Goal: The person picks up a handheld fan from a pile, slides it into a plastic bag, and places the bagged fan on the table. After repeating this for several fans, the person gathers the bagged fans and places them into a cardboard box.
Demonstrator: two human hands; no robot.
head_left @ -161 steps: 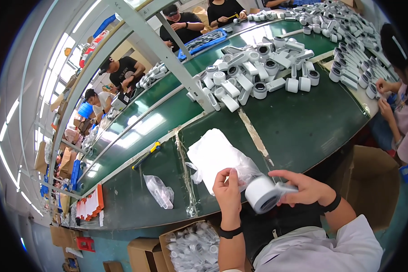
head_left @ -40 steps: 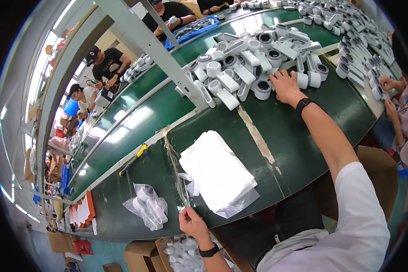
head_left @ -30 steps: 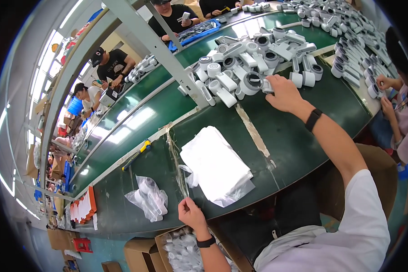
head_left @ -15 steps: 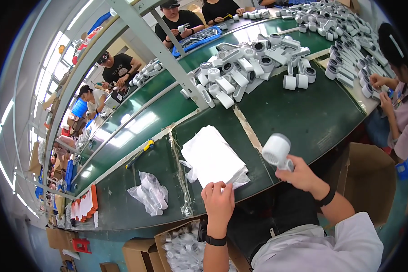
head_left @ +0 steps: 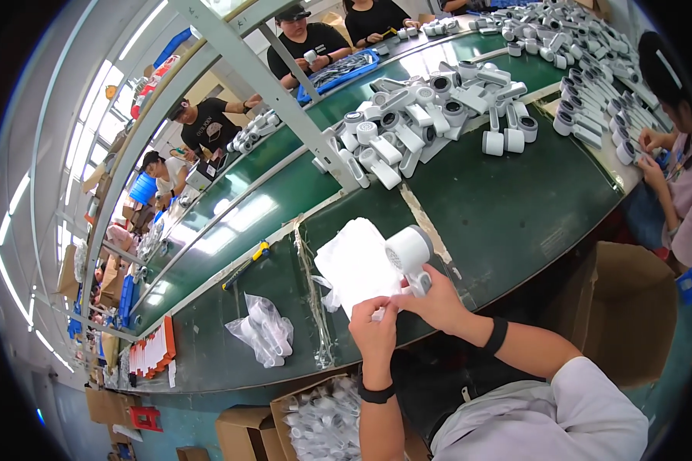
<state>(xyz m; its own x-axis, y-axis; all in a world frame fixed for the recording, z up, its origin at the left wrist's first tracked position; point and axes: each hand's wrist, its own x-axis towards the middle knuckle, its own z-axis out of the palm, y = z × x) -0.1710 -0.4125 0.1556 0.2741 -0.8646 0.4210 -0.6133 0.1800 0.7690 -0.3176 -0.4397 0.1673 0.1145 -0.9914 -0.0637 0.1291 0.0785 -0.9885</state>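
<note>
My right hand (head_left: 438,298) is closed around the handle of a white handheld device with a round, vented head and grey rim (head_left: 409,249). The head points up over a stack of thin white plastic bags (head_left: 354,265) on the green bench. At the near edge of this stack my left hand (head_left: 374,329) pinches a bag's edge, its fingers meeting those of my right hand. How far the bag's mouth is spread cannot be made out. A similar device in a clear bag (head_left: 263,330) lies to the left.
A heap of similar devices (head_left: 423,115) covers the far bench (head_left: 515,207). A yellow-handled tool (head_left: 246,265) lies left. An open carton of bagged devices (head_left: 323,419) stands below the edge; another carton (head_left: 630,307) is at right. A metal post (head_left: 284,100) rises ahead. Several people work nearby.
My right hand has brought the device leftward over the bag stack, up against my left hand. My left hand now pinches at the stack's near edge instead of lying on it.
</note>
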